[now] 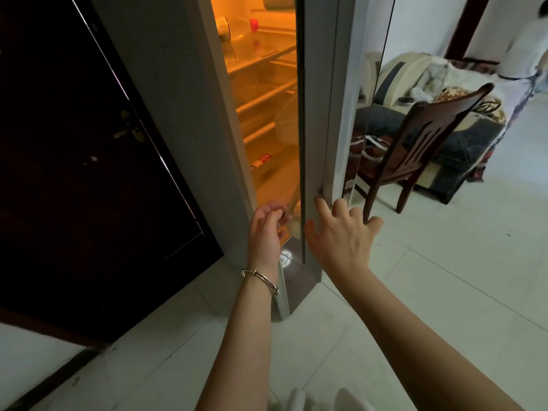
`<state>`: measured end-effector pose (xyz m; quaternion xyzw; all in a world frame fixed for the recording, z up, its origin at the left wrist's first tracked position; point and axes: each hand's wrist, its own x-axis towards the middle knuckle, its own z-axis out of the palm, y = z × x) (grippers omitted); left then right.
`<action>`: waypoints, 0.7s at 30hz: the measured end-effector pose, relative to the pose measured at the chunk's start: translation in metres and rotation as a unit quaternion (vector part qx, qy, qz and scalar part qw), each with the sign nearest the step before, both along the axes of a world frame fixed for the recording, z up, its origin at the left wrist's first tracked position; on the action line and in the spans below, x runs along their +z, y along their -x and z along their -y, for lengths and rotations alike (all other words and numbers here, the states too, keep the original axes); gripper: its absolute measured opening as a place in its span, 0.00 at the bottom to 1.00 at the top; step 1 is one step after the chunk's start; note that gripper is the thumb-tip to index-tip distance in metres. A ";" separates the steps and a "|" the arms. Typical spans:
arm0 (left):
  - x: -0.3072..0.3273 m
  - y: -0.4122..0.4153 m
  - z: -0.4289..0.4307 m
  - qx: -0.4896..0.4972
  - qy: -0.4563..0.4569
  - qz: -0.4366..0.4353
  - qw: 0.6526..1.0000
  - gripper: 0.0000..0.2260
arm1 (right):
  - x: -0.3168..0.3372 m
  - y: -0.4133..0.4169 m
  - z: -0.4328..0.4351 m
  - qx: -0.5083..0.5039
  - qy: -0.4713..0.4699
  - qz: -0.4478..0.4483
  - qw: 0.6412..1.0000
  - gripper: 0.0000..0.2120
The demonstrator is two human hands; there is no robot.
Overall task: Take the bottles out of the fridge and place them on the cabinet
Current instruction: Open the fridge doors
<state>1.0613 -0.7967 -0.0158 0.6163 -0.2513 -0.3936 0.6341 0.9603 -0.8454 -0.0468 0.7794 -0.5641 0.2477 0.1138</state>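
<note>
1. The fridge [178,114] stands ajar. Only a narrow, orange-lit strip of its inside shows beside the door [317,114].
2. An upper bottle [237,28] lies on its side on a high shelf, red cap to the right, its base cut off by the fridge wall.
3. A lower bottle [261,161] shows little more than a red cap, blurred.
4. The left hand [267,226] is at the foot of the gap, fingers loosely curled. Whether they hold anything, I cannot tell.
5. The right hand [341,232] has straight, spread fingers, with the tips touching the door's edge.
</note>
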 end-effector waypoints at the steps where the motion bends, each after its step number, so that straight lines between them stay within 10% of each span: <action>1: 0.000 0.003 -0.001 0.005 -0.001 0.001 1.000 0.09 | 0.000 0.001 -0.001 0.004 -0.005 0.000 1.000 0.16; 21: -0.005 0.153 0.003 0.226 0.044 -0.046 0.972 0.07 | 0.016 0.093 0.031 0.212 -0.102 -0.101 0.967 0.22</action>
